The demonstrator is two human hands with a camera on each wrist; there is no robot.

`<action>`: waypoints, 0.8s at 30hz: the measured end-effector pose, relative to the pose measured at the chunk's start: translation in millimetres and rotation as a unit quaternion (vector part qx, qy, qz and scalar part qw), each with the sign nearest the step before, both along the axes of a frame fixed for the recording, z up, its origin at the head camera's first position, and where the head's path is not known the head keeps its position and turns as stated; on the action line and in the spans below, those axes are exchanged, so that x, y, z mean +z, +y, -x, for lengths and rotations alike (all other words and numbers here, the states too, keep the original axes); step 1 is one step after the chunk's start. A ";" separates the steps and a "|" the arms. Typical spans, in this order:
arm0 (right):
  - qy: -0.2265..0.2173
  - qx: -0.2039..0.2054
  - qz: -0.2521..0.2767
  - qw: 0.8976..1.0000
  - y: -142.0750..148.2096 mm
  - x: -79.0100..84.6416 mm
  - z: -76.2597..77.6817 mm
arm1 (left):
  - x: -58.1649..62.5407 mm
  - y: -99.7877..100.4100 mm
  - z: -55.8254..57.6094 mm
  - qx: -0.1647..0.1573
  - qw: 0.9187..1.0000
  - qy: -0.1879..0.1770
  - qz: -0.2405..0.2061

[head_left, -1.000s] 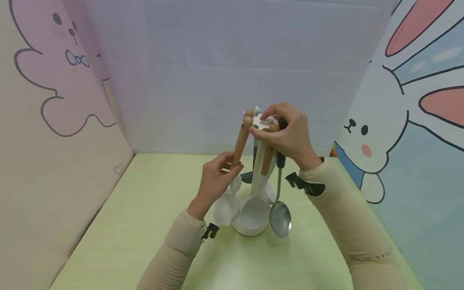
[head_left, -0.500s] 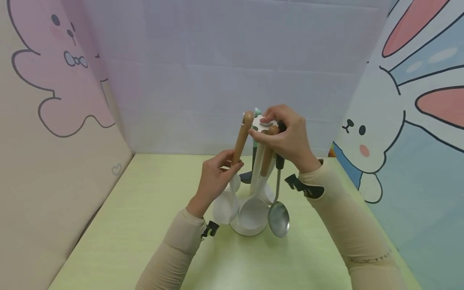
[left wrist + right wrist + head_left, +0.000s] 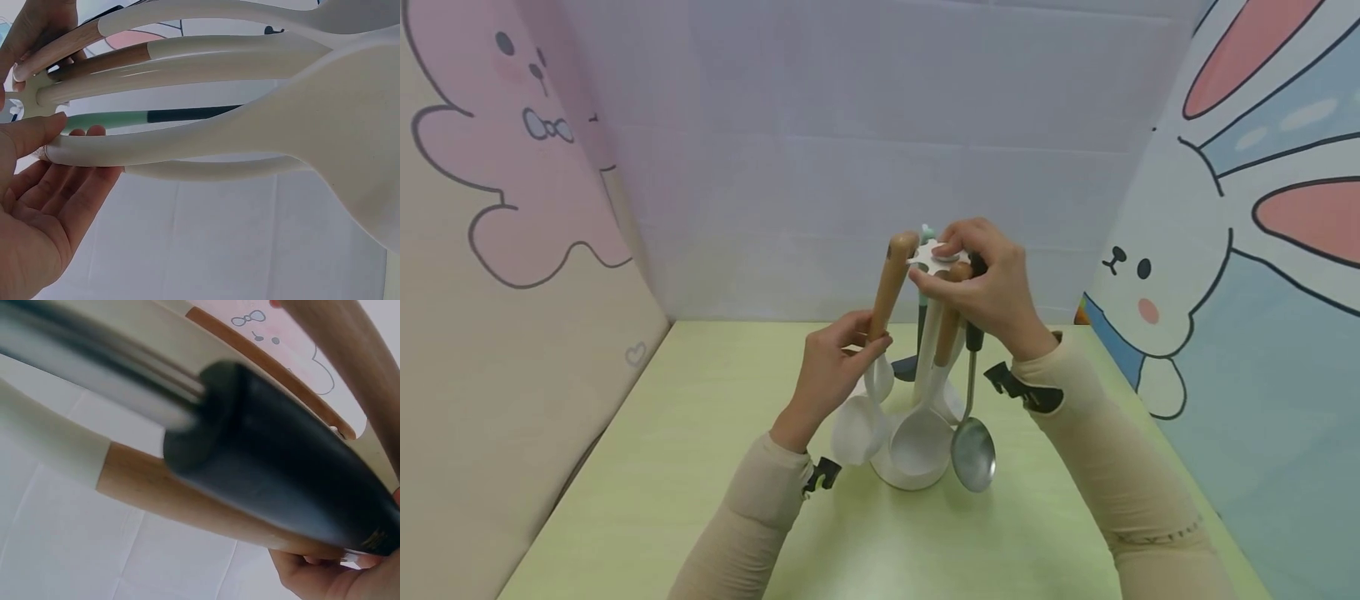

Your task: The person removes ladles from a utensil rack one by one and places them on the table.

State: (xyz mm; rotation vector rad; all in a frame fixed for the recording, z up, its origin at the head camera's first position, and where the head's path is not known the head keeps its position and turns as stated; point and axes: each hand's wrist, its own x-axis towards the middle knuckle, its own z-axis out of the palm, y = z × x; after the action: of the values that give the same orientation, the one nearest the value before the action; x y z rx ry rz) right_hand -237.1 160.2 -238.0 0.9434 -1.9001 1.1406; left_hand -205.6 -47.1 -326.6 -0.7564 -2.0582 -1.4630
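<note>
My left hand [image 3: 829, 373] grips the lower wooden handle [image 3: 891, 283] of a white spatula [image 3: 854, 432], whose broad head spreads across the left wrist view. It tilts at the left side of a white utensil stand [image 3: 911, 482]. Fingers and thumb of my right hand [image 3: 992, 283] hold the stand's notched top disc. Beneath that hand hang a white ladle [image 3: 921, 442] with a wooden handle and a steel ladle [image 3: 973, 454]. The steel ladle's black handle [image 3: 281, 456] fills much of the right wrist view. Whether the spatula's handle touches the disc, I cannot tell.
Behind the post hangs a dark-headed utensil [image 3: 907, 367] with a green handle [image 3: 106, 120]. Other white utensils hang at the back, partly hidden. The stand is on a pale green table [image 3: 715, 467], enclosed by a plain back wall [image 3: 775, 208] and cartoon-printed sides.
The spatula's handle has risen slightly and shifted left with my left hand, covering the second wooden handle end seen earlier. My right hand stays on the stand's top; the view has shifted slightly.
</note>
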 end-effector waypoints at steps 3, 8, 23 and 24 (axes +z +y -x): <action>0.003 -0.001 -0.001 1.000 -1.4 0.2 0.1 | 2.6 -5.4 -1.9 0.005 1.000 0.000 0.004; 0.009 -0.003 -0.009 1.000 -2.4 1.8 -1.5 | 4.8 -14.9 -2.9 0.011 1.000 0.001 0.005; 0.001 0.002 -0.014 1.000 -5.1 1.5 -3.2 | -3.4 -54.3 0.6 0.060 0.997 -0.024 0.034; 0.000 0.002 -0.013 1.000 -5.6 1.0 -3.3 | -4.2 -57.7 0.7 0.065 0.997 -0.027 0.038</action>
State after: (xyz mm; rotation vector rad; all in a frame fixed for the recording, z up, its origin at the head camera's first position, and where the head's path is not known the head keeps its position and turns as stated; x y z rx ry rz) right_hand -233.8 154.6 -237.0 0.9624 -1.9188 1.1209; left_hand -206.3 -104.8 -330.8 -0.6060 -2.1726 -1.3540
